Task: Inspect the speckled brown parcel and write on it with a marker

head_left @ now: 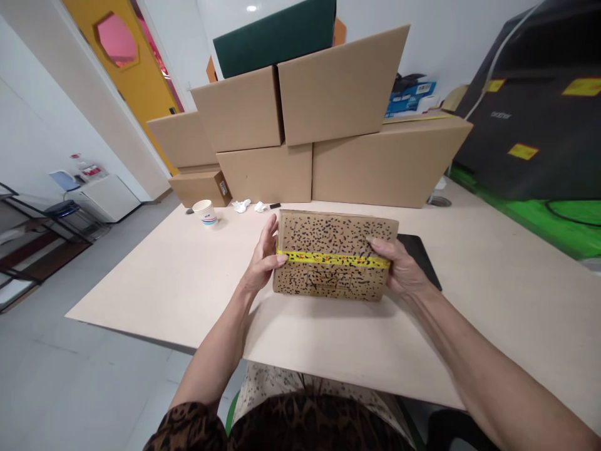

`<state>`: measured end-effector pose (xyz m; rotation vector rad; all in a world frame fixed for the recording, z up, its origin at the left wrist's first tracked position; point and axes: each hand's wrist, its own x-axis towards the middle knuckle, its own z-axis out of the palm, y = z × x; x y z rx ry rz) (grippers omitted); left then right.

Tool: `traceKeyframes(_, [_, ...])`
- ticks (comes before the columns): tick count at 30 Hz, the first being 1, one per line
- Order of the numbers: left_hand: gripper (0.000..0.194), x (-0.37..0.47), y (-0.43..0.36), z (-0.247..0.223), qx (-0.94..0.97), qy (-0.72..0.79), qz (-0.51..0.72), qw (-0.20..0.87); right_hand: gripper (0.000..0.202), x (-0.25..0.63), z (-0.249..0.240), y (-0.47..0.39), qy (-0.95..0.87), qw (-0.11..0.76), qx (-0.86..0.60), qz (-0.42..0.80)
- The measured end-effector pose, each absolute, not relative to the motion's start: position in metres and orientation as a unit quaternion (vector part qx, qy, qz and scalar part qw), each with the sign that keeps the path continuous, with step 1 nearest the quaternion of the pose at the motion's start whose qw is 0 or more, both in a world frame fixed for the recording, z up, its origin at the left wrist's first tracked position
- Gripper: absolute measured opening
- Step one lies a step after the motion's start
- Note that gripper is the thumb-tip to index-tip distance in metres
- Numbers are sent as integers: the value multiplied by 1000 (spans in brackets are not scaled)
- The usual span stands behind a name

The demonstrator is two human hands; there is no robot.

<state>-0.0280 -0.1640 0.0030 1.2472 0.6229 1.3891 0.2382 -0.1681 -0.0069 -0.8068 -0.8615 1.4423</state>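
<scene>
I count one speckled box point(334, 255), with one yellow band point(333, 259) running across its middle. It sits near the middle of the bench point(169, 282), a little toward the near edge, tilted up so its broad face is toward me. My left hand point(263, 258) clasps its left end, fingers straight against the side and thumb on the band. My right hand point(399, 266) clasps the right end, fingers curled over the top corner. So both hands are closed on the one box, one at each end.

Just behind the right hand lies one flat black pad point(420, 254), partly hidden by the box. Toward the far left corner stands one paper cup point(205, 212), and beside it I see two crumpled white scraps point(248, 205) and one small black item point(275, 205) that I cannot make out.

Along the far edge I count six plain cardboard boxes point(338, 88) stacked in two layers, with one dark green panel point(277, 37) on top.

The bench is pale and smooth. The floor is grey, the walls white, with one yellow door point(126, 56) at the left, a white cabinet point(106, 194) below it, and a big black machine point(535, 106) on green at the right.
</scene>
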Motion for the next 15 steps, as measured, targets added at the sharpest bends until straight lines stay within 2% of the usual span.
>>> traceKeyframes(7, [107,-30,-167,5,527,269,558,581,97,247,-2,-174,-515,631,-311,489])
traceKeyframes(12, [113,-35,-165,7,551,243,588,540,114,253,-5,-176,-556,586,-307,504])
traceKeyframes(15, [112,-36,-165,8,578,244,591,506,110,253,-8,-174,-546,583,-308,517])
